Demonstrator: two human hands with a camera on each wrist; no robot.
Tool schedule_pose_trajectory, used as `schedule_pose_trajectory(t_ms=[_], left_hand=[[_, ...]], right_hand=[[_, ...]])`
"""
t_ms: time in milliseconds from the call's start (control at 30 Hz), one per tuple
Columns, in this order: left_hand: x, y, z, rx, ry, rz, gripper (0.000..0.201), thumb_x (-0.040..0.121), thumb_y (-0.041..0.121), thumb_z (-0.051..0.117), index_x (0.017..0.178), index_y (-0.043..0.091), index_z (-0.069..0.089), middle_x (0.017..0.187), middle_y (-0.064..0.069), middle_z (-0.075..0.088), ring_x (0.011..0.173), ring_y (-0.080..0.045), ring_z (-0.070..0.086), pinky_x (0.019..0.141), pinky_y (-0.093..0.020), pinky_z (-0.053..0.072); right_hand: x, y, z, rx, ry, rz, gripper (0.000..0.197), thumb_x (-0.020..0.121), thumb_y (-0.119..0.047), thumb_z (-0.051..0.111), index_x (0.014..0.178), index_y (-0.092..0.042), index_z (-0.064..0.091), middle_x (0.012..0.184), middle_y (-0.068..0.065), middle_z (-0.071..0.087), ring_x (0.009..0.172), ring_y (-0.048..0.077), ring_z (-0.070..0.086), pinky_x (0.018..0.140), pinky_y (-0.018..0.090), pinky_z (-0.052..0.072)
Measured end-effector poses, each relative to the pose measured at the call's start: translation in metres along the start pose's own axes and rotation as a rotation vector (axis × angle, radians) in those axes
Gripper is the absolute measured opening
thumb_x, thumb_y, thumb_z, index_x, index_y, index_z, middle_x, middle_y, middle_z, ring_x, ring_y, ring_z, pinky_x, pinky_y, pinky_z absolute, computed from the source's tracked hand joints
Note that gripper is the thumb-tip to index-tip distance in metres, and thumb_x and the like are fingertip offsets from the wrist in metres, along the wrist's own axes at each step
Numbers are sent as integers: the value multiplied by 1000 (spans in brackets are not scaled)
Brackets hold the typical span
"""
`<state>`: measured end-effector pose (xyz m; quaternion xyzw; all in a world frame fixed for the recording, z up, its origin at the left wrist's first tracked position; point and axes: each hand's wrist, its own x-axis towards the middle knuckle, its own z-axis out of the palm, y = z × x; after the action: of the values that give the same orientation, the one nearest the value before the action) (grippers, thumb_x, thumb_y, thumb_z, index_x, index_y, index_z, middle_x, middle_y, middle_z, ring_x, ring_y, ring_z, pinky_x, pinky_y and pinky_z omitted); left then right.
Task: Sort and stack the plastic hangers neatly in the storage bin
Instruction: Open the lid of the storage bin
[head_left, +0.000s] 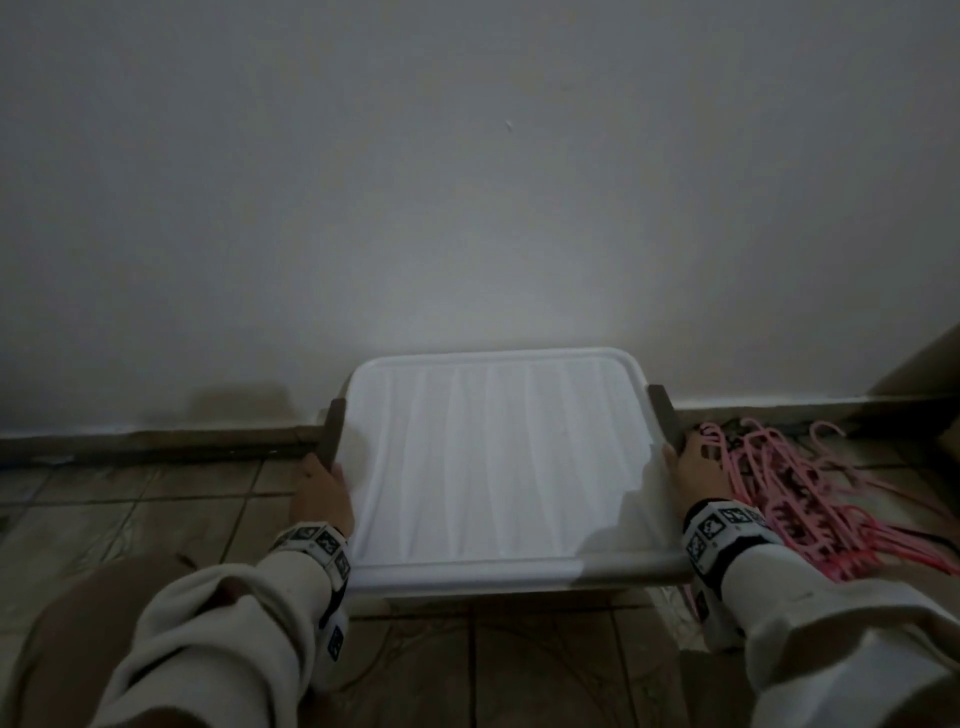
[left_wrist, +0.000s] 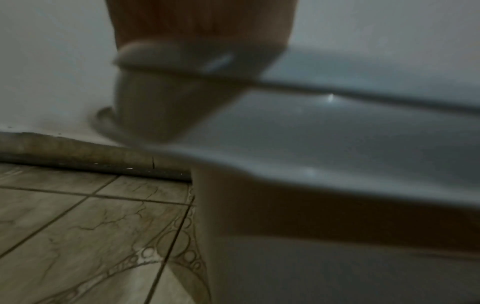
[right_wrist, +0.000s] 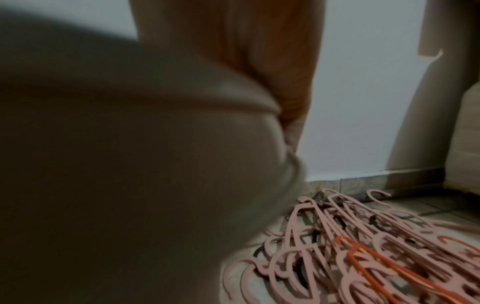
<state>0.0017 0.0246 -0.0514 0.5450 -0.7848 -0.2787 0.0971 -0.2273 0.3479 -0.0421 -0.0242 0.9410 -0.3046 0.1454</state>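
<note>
A white storage bin (head_left: 493, 457) with its ribbed lid on stands on the tiled floor against the wall. Dark grey clips sit on its two sides. My left hand (head_left: 322, 488) grips the left clip (head_left: 332, 431), thumb on the lid's edge; the fingers are hidden underneath. My right hand (head_left: 696, 467) grips the right clip (head_left: 665, 415) the same way. The left wrist view shows my left hand (left_wrist: 202, 20) over the blurred clip (left_wrist: 166, 92) and the bin's wall (left_wrist: 311, 267). A tangled pile of pink hangers (head_left: 795, 499) lies on the floor right of the bin, with one orange hanger (right_wrist: 376, 261) among them.
A plain wall (head_left: 467, 182) and a brown skirting (head_left: 156, 441) run behind the bin. A piece of furniture (head_left: 924, 364) stands in the right corner beyond the hangers. Tiled floor (head_left: 156, 509) stretches to the left. My knee (head_left: 78, 623) is at the lower left.
</note>
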Motion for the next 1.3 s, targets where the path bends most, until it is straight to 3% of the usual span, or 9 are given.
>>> schedule_pose_trajectory(t_ms=[267, 433, 533, 633, 733, 833, 967, 1167, 1300], left_hand=[[-6, 1, 5, 55, 76, 9, 42, 101, 24, 30, 131, -6, 34, 127, -30, 44, 107, -47, 50, 85, -52, 41], [-6, 1, 2, 35, 68, 3, 43, 101, 25, 29, 133, -4, 33, 132, -29, 41, 111, -46, 49, 90, -52, 40], [-5, 0, 1, 17, 72, 6, 43, 101, 25, 29, 132, -4, 34, 130, -29, 42, 109, -46, 50, 88, -51, 40], [-2, -3, 2, -36, 79, 3, 42, 101, 26, 32, 129, -5, 38, 126, -29, 46, 107, -45, 51, 88, -51, 41], [1, -4, 3, -78, 87, 2, 41, 101, 25, 33, 126, -6, 40, 120, -30, 50, 105, -46, 52, 87, -49, 41], [-1, -3, 1, -114, 82, -5, 41, 101, 24, 32, 126, -7, 40, 120, -30, 49, 107, -45, 51, 87, -48, 40], [0, -1, 0, -132, 67, -28, 41, 101, 24, 31, 124, -8, 41, 121, -31, 49, 109, -45, 51, 88, -47, 39], [6, -9, -4, -170, 50, -105, 40, 102, 18, 27, 121, -12, 46, 123, -33, 50, 112, -44, 49, 92, -44, 37], [5, -8, -1, -235, 166, -142, 41, 101, 17, 30, 128, -12, 39, 130, -34, 44, 116, -47, 45, 96, -49, 35]], right_hand=[[-15, -8, -10, 36, 53, -24, 37, 99, -19, 38, 126, 6, 38, 126, 30, 43, 114, 40, 46, 92, 41, 37], [-4, 8, -13, -104, -8, 26, 36, 100, -14, 29, 127, 6, 43, 129, 28, 45, 116, 40, 48, 93, 39, 38], [-1, 9, -13, -192, 8, 29, 37, 98, -12, 32, 131, 4, 41, 134, 24, 44, 122, 37, 44, 97, 38, 37], [-4, 2, -10, -283, 23, 8, 43, 97, -11, 30, 138, 2, 30, 142, 23, 31, 130, 38, 34, 104, 45, 32], [-11, -9, -8, -366, -74, -23, 58, 98, -19, 33, 147, -6, 6, 153, 23, 2, 142, 37, 7, 114, 52, 18], [-20, -18, 3, -491, -169, -65, 62, 98, -23, 34, 148, -13, 0, 153, 19, -18, 143, 35, -13, 114, 56, 13], [-27, -24, 13, -552, -135, -93, 58, 96, -7, 21, 149, -18, -2, 152, 16, -22, 142, 33, -17, 111, 61, 15], [-20, -18, 9, -547, -168, -64, 56, 98, -29, 34, 148, -24, 9, 150, 21, -25, 139, 43, -19, 115, 56, 8], [-23, -18, 7, -491, -178, -5, 58, 97, -35, 37, 147, -31, 8, 150, 19, -26, 139, 44, -18, 114, 57, 6]])
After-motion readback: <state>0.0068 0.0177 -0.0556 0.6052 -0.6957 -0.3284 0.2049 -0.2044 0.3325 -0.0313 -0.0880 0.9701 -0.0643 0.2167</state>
